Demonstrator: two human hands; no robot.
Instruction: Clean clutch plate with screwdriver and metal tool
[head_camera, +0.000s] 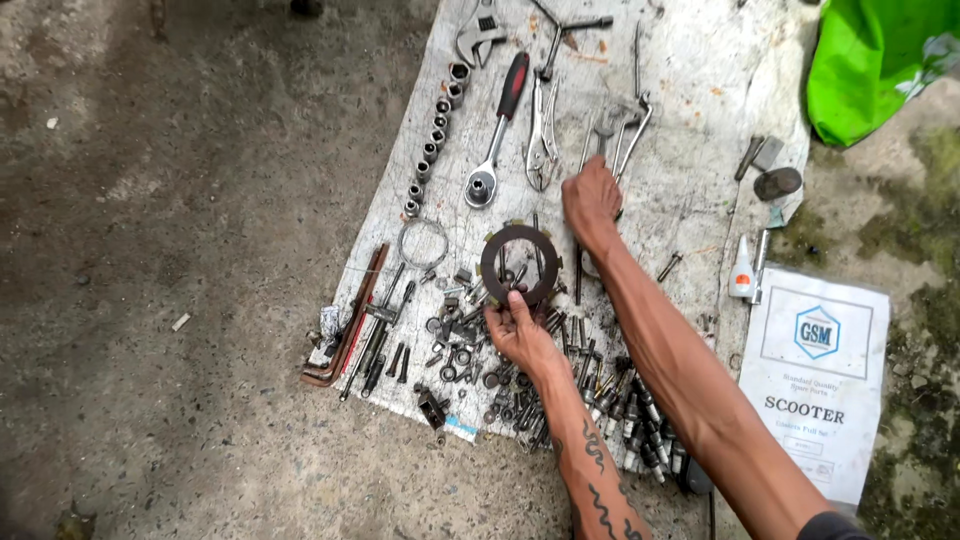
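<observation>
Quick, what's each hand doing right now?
Left hand: closed on the edge of a dark toothed ring, holding it up.
Right hand: reaching down onto the wrenches on the cloth; grip cannot be told.

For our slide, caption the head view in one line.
Left hand holds a dark toothed ring while the right hand reaches among wrenches on a cloth.

Single head view, looking steeply down from standing height onto a white cloth (690, 80) on concrete ground (180, 250), forearms entering from bottom right.
</observation>
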